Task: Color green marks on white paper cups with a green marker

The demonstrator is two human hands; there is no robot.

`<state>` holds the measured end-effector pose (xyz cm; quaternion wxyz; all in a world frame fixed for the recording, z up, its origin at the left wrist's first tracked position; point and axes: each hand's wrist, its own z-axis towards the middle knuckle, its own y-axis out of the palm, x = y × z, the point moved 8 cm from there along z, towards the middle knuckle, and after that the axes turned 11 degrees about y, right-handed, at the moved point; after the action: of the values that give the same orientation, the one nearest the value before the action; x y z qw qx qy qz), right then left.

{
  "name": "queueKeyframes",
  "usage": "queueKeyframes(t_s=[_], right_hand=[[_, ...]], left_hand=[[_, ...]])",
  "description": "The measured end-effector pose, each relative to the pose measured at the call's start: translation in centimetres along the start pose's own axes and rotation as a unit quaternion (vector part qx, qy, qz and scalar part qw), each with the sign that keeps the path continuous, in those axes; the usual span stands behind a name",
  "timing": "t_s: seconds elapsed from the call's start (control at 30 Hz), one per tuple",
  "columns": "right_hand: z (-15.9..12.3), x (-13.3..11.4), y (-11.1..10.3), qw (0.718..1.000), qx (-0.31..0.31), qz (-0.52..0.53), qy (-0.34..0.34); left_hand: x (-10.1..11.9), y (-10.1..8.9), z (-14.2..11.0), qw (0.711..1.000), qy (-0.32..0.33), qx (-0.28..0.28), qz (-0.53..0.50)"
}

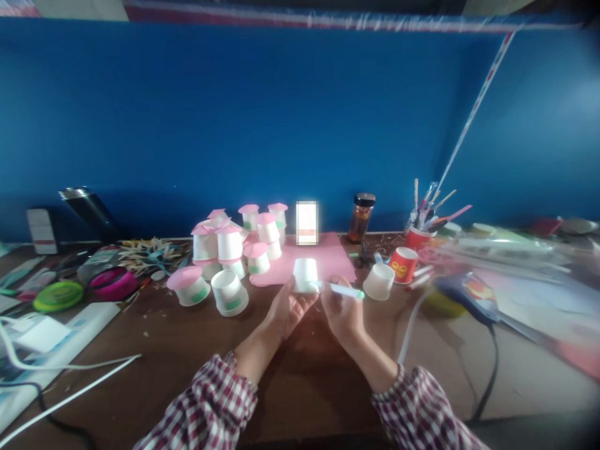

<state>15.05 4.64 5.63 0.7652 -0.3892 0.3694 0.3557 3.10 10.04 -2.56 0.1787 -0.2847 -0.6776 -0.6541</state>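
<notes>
My left hand [291, 310] is closed around the lower part of a white paper cup [305, 272], held upside down over the brown desk. My right hand [344, 312] grips a white marker [341, 289] with a light green end, its other end pointing at the cup's side. To the left stand several white paper cups with pink paper tops [229, 242], some stacked and some with green patches. Two more white cups [229, 290], one partly over the other, sit in front of them. Behind the held cup lies a pink paper sheet [330, 256].
A white cup [379, 281] and a red cup [403, 265] stand right of my hands. Behind are a dark-lidded jar [362, 217] and a cup of tools [419, 237]. A blue glue gun [464, 297] with a cord lies right. A power strip [60, 344] with cables occupies the left.
</notes>
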Motion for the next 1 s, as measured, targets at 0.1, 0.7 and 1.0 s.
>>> queueKeyframes(t_s=[0.1, 0.7, 1.0], right_hand=[[-0.14, 0.19, 0.50, 1.000, -0.029, 0.011, 0.003], [-0.02, 0.47, 0.43, 1.000, -0.023, 0.001, 0.004], [0.16, 0.59, -0.23, 1.000, 0.017, 0.003, 0.011]], left_hand=[[0.06, 0.13, -0.07, 1.000, 0.002, -0.007, 0.003], [0.07, -0.42, 0.20, 1.000, 0.002, 0.009, -0.001], [0.05, -0.37, 0.17, 1.000, -0.005, 0.007, -0.015]])
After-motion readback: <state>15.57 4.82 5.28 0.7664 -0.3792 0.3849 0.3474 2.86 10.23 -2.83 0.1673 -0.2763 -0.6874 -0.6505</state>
